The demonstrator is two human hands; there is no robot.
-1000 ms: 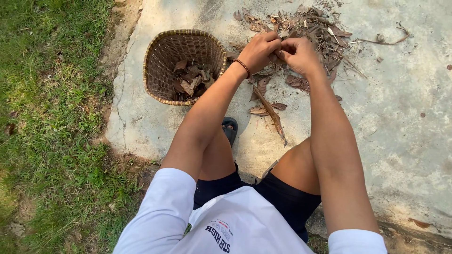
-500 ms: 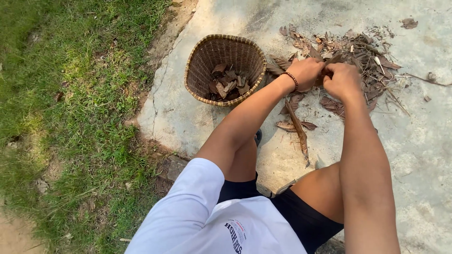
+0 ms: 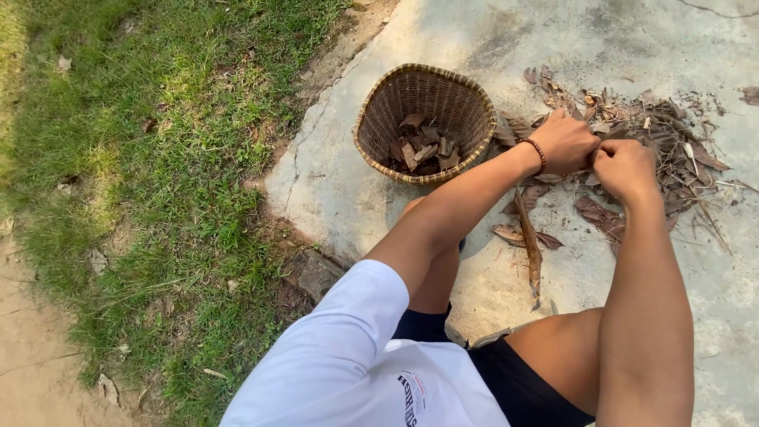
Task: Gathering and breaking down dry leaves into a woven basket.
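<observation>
I see a broad concrete slab (image 3: 411, 213) filling the right and far part of the scene, with a wide strip of grass (image 3: 158, 158) along its left edge. My two bare arms reach out from white sleeves over my bent knees toward the far right. On the slab to the left of my hands stands a woven wicker basket (image 3: 371, 126), tilted a little so its mouth faces me, with a small layer of brown dry leaves in its bottom. Just right of the basket lies a scattered pile of dry leaves and twigs (image 3: 672, 150), spread across the concrete. My left hand (image 3: 563, 142), a beaded bracelet (image 3: 537, 153) on its wrist, is curled closed on leaves at the near edge of that pile. My right hand (image 3: 624, 168) sits just beside it, touching it, fingers likewise closed into the same clump. A long curled brown leaf (image 3: 530, 241) lies on the slab below my left wrist, near my knee.
</observation>
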